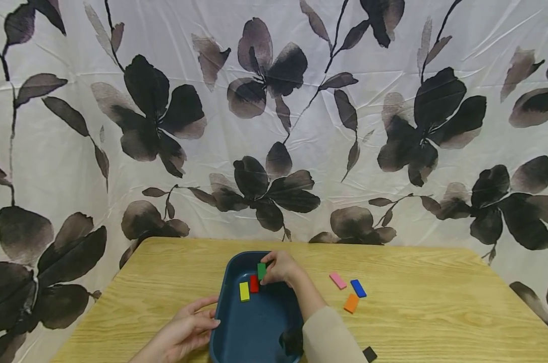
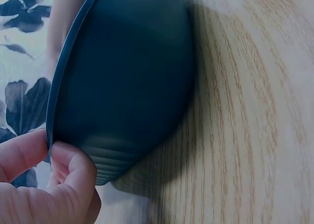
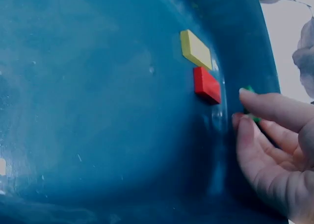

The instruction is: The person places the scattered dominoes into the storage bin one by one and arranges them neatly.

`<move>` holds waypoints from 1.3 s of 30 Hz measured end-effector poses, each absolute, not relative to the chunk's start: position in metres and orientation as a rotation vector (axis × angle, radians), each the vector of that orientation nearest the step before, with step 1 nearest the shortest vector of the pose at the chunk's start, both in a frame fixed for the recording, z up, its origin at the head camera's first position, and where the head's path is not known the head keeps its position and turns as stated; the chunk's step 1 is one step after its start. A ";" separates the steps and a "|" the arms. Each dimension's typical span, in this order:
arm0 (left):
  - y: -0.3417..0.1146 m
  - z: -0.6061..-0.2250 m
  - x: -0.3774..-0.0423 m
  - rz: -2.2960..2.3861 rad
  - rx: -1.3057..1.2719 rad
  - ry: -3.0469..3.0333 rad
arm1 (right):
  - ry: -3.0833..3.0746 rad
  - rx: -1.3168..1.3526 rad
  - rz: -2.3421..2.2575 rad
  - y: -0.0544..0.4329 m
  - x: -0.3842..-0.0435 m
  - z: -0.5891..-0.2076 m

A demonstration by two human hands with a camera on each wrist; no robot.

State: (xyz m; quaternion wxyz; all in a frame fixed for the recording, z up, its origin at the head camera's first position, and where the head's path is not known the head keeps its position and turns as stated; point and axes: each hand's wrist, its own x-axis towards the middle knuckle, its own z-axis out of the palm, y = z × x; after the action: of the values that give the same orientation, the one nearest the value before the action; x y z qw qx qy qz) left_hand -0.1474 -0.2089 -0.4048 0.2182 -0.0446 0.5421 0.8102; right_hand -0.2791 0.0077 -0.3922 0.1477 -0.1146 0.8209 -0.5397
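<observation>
A dark blue tray point(image 1: 256, 327) stands on the wooden table. My left hand point(image 1: 187, 325) holds its left side, and in the left wrist view the thumb and a finger pinch the rim point(image 2: 60, 82). Over the tray's far end, my right hand point(image 1: 283, 268) pinches a small green block point(image 1: 261, 271) between thumb and fingers. In the right wrist view the fingers mostly hide that block. On the tray floor lie a yellow block point(image 1: 244, 292) and a red block point(image 1: 254, 284), side by side near the far wall. The green block is just right of the red one.
Right of the tray, a pink block point(image 1: 338, 281), a blue block point(image 1: 358, 288) and an orange block point(image 1: 351, 303) lie on the table point(image 1: 437, 302). A black block point(image 1: 370, 354) is by the right sleeve. Behind the table hangs a flowered cloth point(image 1: 328, 166).
</observation>
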 end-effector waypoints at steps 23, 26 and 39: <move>-0.206 -0.403 -0.147 2.213 -0.163 1.537 | 2.470 -0.230 -1.284 0.004 -0.275 -0.397; -0.207 -0.404 -0.147 2.212 -0.164 1.538 | 2.479 -0.233 -1.256 0.004 -0.276 -0.397; -0.206 -0.406 -0.147 2.223 -0.176 1.535 | 2.502 -0.264 -1.216 0.005 -0.278 -0.398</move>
State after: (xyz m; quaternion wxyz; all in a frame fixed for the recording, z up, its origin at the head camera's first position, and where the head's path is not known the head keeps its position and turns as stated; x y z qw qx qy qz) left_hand -0.1470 -0.2056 -0.4059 0.2155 -0.0634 0.5536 0.8019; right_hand -0.2776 0.0049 -0.3978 0.1730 -0.0931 0.8819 -0.4285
